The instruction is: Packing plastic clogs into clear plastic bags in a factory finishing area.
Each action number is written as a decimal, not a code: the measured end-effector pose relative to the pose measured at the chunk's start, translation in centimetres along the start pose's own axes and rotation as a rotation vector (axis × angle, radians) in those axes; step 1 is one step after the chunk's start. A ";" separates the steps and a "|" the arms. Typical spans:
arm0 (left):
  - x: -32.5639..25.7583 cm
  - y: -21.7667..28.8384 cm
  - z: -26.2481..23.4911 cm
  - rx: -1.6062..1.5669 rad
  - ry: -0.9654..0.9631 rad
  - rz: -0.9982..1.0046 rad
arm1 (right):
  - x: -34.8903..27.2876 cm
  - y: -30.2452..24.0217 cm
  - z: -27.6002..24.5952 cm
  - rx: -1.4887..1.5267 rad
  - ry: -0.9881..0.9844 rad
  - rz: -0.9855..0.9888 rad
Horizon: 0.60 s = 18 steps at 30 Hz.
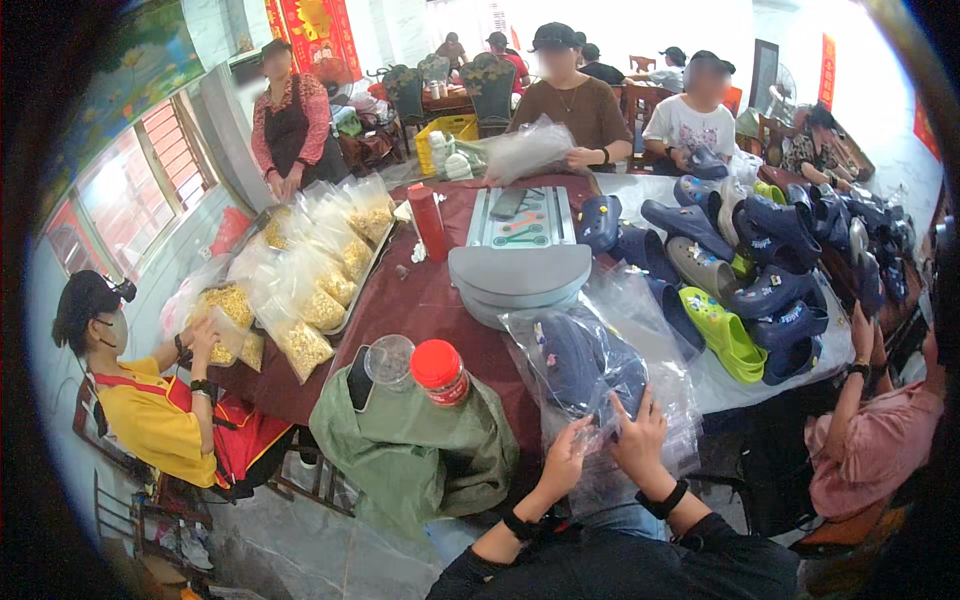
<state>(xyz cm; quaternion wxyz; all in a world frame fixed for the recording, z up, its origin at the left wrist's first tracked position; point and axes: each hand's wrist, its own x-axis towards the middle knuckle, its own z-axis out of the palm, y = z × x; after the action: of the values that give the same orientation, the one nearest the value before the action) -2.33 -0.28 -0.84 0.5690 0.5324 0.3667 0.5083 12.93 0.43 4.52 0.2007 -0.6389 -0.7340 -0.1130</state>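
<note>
A clear bag [596, 350] enclosing dark blue clogs [568, 368] lies at the near side of the bench [425, 305], before a grey machine [520, 275]. The left hand's [563, 458] fingers pinch its near edge; the right hand's [641, 436] fingers touch it, their grip indeterminable. A lime-green clog [715, 325] lies rightward.

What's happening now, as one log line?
clear plastic bag: navy clogs inside; left fingers: touching bag; right fingers: touching bag; right of bag: lime-green clog

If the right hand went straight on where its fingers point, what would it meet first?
The right hand would first meet the clear bag at its fingertips, then probably the navy clogs inside; depth is unclear.
</note>
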 end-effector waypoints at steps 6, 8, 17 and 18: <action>-0.5 3.9 -0.6 0.351 -0.068 0.074 | 0.2 -0.1 0.0 0.063 -0.002 0.023; -0.8 5.7 -2.6 0.405 -0.117 0.101 | 0.6 0.1 -0.1 0.118 -0.034 0.065; -6.5 8.5 -14.4 0.707 0.437 0.082 | 1.6 2.7 1.1 0.491 0.040 0.246; -7.3 6.9 -15.5 0.708 0.652 0.117 | 1.5 3.3 1.7 0.491 0.043 0.249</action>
<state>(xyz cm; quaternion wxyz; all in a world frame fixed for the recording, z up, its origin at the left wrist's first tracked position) -20.04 -4.29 2.43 0.1787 0.5259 0.6459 0.5238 15.78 2.98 3.38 0.3775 -0.6538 -0.6508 0.0801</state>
